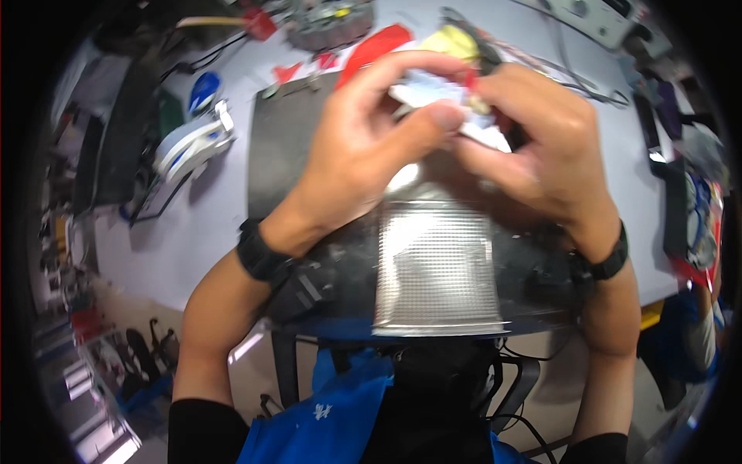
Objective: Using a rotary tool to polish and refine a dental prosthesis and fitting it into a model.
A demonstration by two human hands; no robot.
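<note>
Both my hands are raised over the dark mat, close together. My left hand is closed, thumb and fingers pinching a crumpled white and pale blue piece, perhaps paper or cloth; blur hides its exact kind. My right hand grips the other side of the same piece with bent fingers. A small red bit shows by the right fingertips; I cannot make out what it is. Below my hands lies a flat silvery bag with a grid pattern, reaching the near edge of the table.
Left of the mat stands a white and blue device, with a blue round part behind it. At the back are a grey metal part, a red cloth-like piece and a white instrument box. Another person's blue clothing shows at right.
</note>
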